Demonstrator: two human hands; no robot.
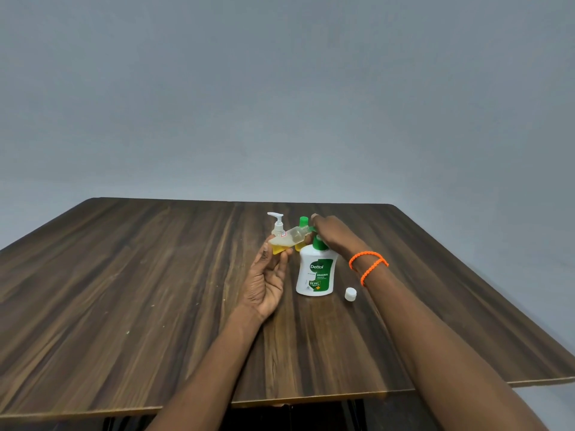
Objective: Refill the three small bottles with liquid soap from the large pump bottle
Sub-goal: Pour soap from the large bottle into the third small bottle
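The large white pump bottle (315, 276) with a green label stands upright mid-table. My right hand (331, 233) lies on top of its green pump head, hiding most of it. My left hand (269, 275) holds a small clear bottle (287, 239), tilted, its open mouth against the pump's spout; yellow soap sits in its lower end. Behind stand a small bottle with a white pump (278, 225) and a small bottle with a green cap (302, 227), partly hidden. A white cap (350, 294) lies on the table right of the large bottle.
All of this sits on a dark wood-grain table (155, 290) in front of a plain grey wall. The table's front edge runs close to me, and its right edge slants away at the right. An orange bracelet (368, 264) circles my right wrist.
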